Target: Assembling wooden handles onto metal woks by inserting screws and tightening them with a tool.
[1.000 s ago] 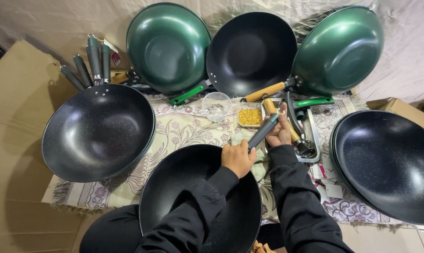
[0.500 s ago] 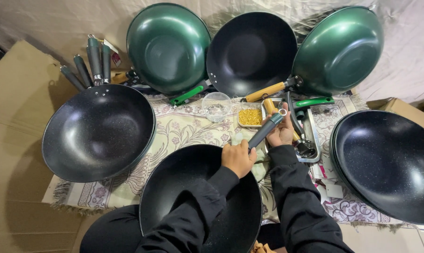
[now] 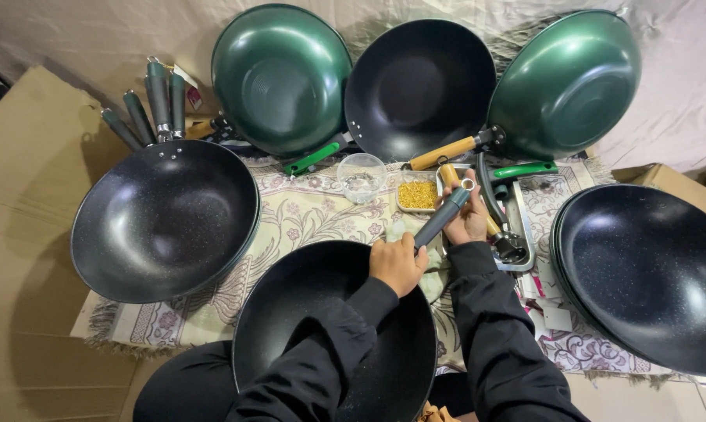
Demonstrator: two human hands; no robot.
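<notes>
Person's got a black wok (image 3: 333, 344) right in front of them on the patterned cloth (image 3: 290, 215), near edge of the scene. Left hand (image 3: 397, 263) is clenched around the base of its dark grey handle (image 3: 440, 216), which sticks up and away toward the far right. Right hand (image 3: 470, 220) is up by the handle's far end, fingers curled against it, though I can't tell how tight. Just past that sits a small tray of yellow bits (image 3: 418, 194) and a clear cup (image 3: 361, 176). Another black wok (image 3: 165, 221) sits to the left, a stack (image 3: 650, 273) on the right, three propped up at the far side.
</notes>
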